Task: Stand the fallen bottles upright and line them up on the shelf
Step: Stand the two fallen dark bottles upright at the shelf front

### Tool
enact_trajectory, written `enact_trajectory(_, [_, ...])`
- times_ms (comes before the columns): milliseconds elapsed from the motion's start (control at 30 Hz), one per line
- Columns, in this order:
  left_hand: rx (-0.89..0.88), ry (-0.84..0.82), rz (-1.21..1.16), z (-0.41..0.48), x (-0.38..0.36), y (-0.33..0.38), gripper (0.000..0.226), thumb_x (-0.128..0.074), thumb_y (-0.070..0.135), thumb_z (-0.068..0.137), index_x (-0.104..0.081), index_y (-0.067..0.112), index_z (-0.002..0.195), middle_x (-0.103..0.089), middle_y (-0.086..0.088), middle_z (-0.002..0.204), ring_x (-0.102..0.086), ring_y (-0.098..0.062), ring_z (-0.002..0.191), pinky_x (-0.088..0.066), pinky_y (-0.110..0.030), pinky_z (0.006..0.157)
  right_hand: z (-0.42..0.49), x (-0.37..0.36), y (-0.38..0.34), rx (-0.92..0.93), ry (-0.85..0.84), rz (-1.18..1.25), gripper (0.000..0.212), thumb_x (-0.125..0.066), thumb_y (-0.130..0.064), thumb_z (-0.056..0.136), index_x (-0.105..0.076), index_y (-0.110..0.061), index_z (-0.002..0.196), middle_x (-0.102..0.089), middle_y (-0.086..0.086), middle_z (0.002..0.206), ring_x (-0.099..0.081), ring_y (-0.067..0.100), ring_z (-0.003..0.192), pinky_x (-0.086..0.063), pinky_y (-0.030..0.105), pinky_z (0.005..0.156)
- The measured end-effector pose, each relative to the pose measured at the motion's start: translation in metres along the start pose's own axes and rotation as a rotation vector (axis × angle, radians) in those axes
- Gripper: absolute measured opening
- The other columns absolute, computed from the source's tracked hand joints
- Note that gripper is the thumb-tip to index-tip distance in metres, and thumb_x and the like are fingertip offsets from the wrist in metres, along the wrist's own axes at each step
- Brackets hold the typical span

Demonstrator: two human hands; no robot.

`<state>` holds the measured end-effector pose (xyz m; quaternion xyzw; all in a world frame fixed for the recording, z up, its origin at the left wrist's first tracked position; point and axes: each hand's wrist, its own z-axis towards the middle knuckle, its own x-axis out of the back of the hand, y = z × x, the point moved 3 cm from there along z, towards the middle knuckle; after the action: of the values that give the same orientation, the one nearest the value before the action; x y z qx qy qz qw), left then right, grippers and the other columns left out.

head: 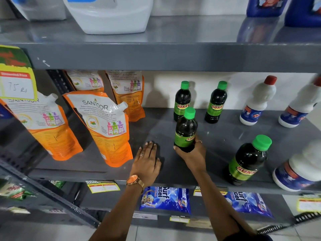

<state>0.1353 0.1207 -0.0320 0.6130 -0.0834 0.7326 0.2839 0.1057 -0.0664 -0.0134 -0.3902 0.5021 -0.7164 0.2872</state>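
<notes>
Hidden or cut off: the held bottle's base is covered by the right hand [189, 152], so whether it touches the shelf [217, 134] cannot be told; its label is turned partly away, only a few letters showing.
Edge of view: the white cleaner bottles [257, 101] at the right are blurred and one is cropped by the frame; the white jug [111, 16] and blue jugs [265, 6] on the upper shelf lose their tops.
Right hand: fingers wrapped around the lower body of a dark Sunny bottle [185, 131], which stands upright near mid-shelf.
Left hand [147, 160]: flat on the bare shelf, fingers spread, holding nothing, just left of the held bottle.
Other Sunny bottles: two upright at the back [182, 101] [216, 103], one upright near the front edge [246, 162].
Materials: bottles are glossy dark plastic, round-shouldered, with ribbed green caps and green wrap labels; the shelf is smooth grey painted metal with a faint sheen.
Left side: orange-and-white Santoor refill pouches [106, 129], soft, creased, with corner spouts.
Below: blue Surf Excel packets [165, 199], crinkled film.
</notes>
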Motion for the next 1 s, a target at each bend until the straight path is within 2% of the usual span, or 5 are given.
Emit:
enact_trajectory(200, [0.003,-0.015,0.023,0.001,0.001,0.001,0.067,-0.013,0.039,0.085,-0.023,0.007,0.142,-0.028,-0.014,0.15,-0.018,-0.024,0.14,-0.004,-0.037,0.114,0.007,-0.005,-0.002,-0.093,0.118,-0.16,0.096,-0.081,-0.072,0.035,-0.057,-0.015,0.109,-0.059,0.004,0.108,-0.056,0.018,0.101,-0.048,0.029,0.088])
enact_trajectory(400, [0.009,-0.018,0.026,0.0,0.001,0.0,0.068,-0.012,0.04,0.084,-0.025,0.006,0.142,-0.03,-0.014,0.149,-0.02,-0.025,0.139,-0.004,-0.036,0.113,-0.006,0.005,0.007,-0.058,-0.004,-0.063,0.075,-0.085,-0.033,0.062,-0.05,-0.018,0.126,-0.058,0.003,0.122,-0.056,0.017,0.111,-0.047,0.031,0.094])
enact_trajectory(533, [0.013,-0.023,0.03,0.001,-0.001,-0.001,0.07,-0.01,0.041,0.083,-0.023,0.006,0.142,-0.027,-0.013,0.151,-0.016,-0.024,0.14,-0.003,-0.036,0.113,-0.004,0.01,0.002,-0.058,-0.044,-0.021,0.057,-0.084,-0.019,0.067,-0.058,-0.017,0.117,-0.064,-0.003,0.108,-0.06,0.014,0.101,-0.044,0.011,0.077])
enact_trajectory(767, [0.009,-0.027,0.027,0.0,0.0,0.0,0.072,-0.006,0.042,0.082,-0.02,0.006,0.143,-0.024,-0.013,0.152,-0.013,-0.023,0.141,-0.001,-0.036,0.113,-0.024,0.028,0.001,-0.099,-0.19,-0.087,0.067,-0.088,-0.032,0.06,-0.06,-0.013,0.118,-0.067,0.0,0.113,-0.062,0.013,0.103,-0.051,0.027,0.089])
enact_trajectory(1000, [-0.008,-0.008,-0.019,0.0,0.002,0.0,0.07,-0.012,0.04,0.083,-0.029,0.001,0.139,-0.032,-0.019,0.147,-0.022,-0.029,0.138,-0.01,-0.043,0.113,-0.082,0.046,0.001,-0.014,-0.227,-0.137,0.062,-0.089,-0.035,0.059,-0.062,-0.017,0.112,-0.07,-0.008,0.098,-0.065,0.002,0.092,-0.049,0.009,0.076])
